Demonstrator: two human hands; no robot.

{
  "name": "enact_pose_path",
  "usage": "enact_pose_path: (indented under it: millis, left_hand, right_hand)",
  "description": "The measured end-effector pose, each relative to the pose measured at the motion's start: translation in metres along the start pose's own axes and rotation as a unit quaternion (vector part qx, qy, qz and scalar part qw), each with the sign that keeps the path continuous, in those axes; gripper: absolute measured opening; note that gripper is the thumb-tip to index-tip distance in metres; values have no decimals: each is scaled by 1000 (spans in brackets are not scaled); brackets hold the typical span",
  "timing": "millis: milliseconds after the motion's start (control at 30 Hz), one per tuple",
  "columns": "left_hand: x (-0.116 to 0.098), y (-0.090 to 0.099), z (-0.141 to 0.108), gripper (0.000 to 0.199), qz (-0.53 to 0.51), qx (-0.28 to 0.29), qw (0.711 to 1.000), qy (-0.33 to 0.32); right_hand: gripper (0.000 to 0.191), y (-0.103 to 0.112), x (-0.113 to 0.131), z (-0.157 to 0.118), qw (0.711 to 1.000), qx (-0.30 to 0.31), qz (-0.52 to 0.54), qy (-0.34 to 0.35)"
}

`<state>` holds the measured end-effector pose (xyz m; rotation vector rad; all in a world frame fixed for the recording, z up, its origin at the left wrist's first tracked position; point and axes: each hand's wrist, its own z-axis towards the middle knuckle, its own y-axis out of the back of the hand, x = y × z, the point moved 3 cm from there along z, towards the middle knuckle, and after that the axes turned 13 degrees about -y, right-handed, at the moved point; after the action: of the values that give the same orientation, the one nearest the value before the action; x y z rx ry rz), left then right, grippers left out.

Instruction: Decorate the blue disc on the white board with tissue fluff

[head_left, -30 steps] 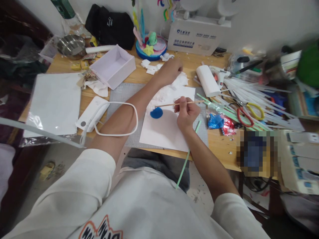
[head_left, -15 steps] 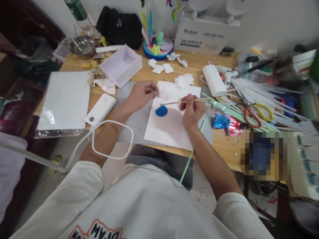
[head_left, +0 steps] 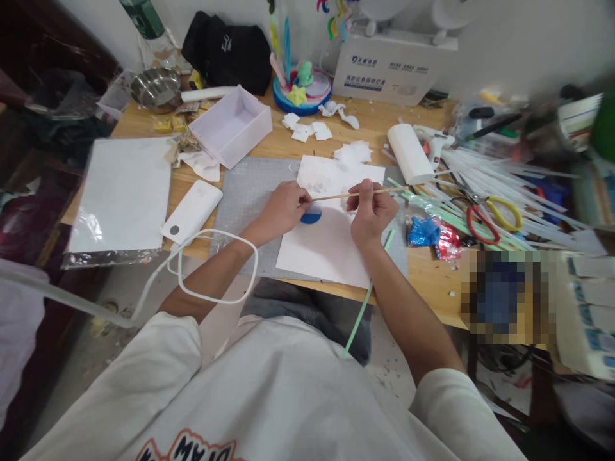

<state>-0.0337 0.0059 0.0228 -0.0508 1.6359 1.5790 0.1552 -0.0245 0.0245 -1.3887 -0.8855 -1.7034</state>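
Observation:
A thin wooden stick [head_left: 336, 196] runs level above a white sheet [head_left: 331, 246]. My right hand [head_left: 371, 211] is closed on its right part, thumb on top. At the stick's left end the fingers of my left hand [head_left: 289, 206] are pinched together; what they hold there is too small to make out. Just beneath that end lies a blue disc [head_left: 311, 216] on the sheet, partly covered by the left fingertips. White fluffy material [head_left: 321, 176] sits on the sheet's upper part. Under the sheet is a grey cutting mat [head_left: 250, 186].
A lilac box [head_left: 235, 128], a white power bank [head_left: 193, 211] with a cable and a bagged white pad [head_left: 122, 192] lie left. Right are a white roll [head_left: 410, 153], a glue gun [head_left: 436, 147], scissors [head_left: 483, 224] and plastic strips. A green strip [head_left: 368, 294] overhangs the front edge.
My left hand has moved right and down to the stick's left end, and its loose fingers have closed. The white fluff seen at that end is now hidden. My right hand has barely moved.

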Motion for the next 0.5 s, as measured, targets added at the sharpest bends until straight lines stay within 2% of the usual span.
enact_pose_path:
  millis: [200,367,500]
  left_hand:
    - [2,-1,-1,12,14,-1,1000,-1]
    - [5,0,-2,10,6,-5,1000,-2]
    - [7,1,-2,10,-5,-5,1000,7]
  right_hand:
    - [59,11,6,-4,998,-39,-11,41]
    - [58,8,2,-8,995,17,-64,79]
    - [56,5,-1,-9,993,34,-80,85]
